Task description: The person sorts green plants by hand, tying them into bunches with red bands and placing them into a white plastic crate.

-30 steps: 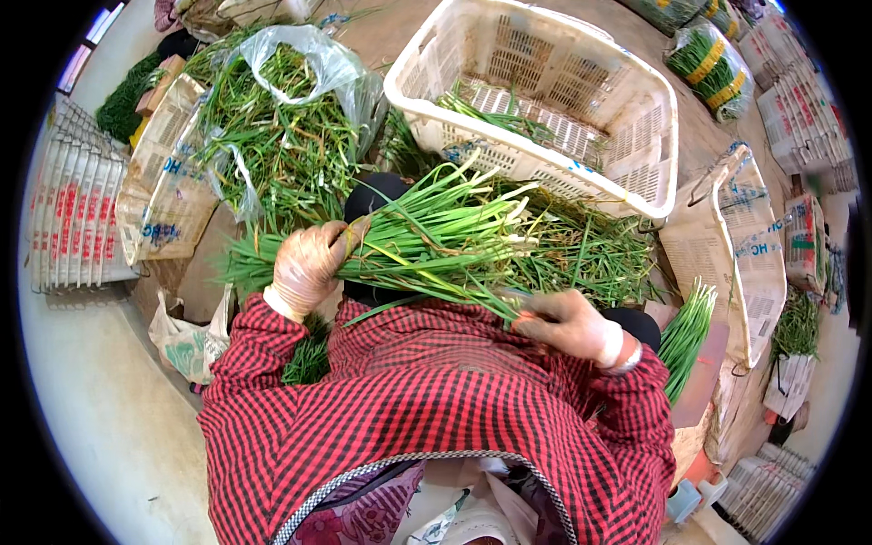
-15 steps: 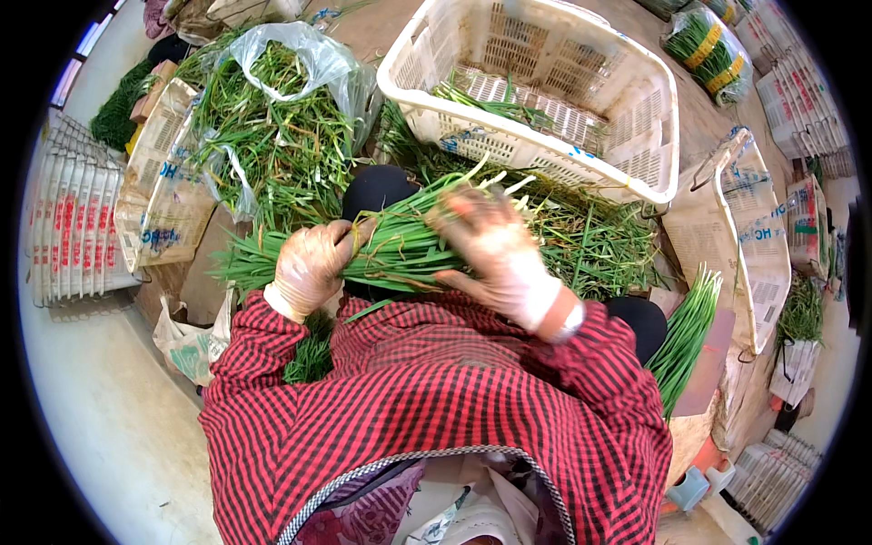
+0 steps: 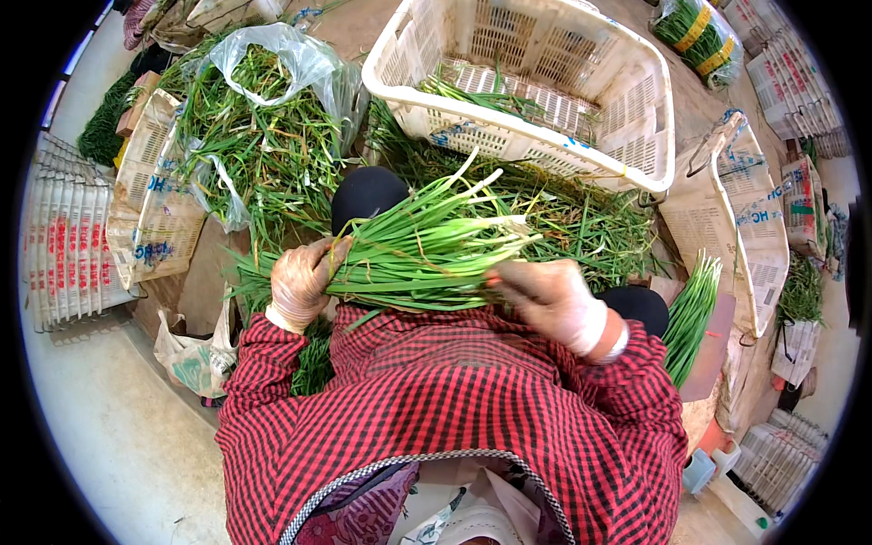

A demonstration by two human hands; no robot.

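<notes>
A loose bunch of long green chives (image 3: 418,250) with pale stem ends lies across my lap, its white ends pointing right. My left hand (image 3: 304,280), in a soiled thin glove, is closed round the leafy left part of the bunch. My right hand (image 3: 549,302), also gloved, is beside the lower right edge of the bunch, near the white ends. Its fingers are pinched together and slightly blurred; what they hold is hidden. A few yellowish leaves cross the bunch. Beyond it, a heap of loose chives and dry trimmings (image 3: 581,232) covers the floor.
A white slatted crate (image 3: 509,129) holding a few chives stands ahead. At left is a clear plastic bag (image 3: 341,100) heaped with leaves. A neat chive bundle (image 3: 695,322) lies by my right knee. More crates (image 3: 159,204) stand at both sides, and wrapped bundles (image 3: 698,41) lie far right.
My right hand has moved down and right, off the top of the bunch to its lower edge. The pale ends are now more exposed. My left hand keeps its grip.
</notes>
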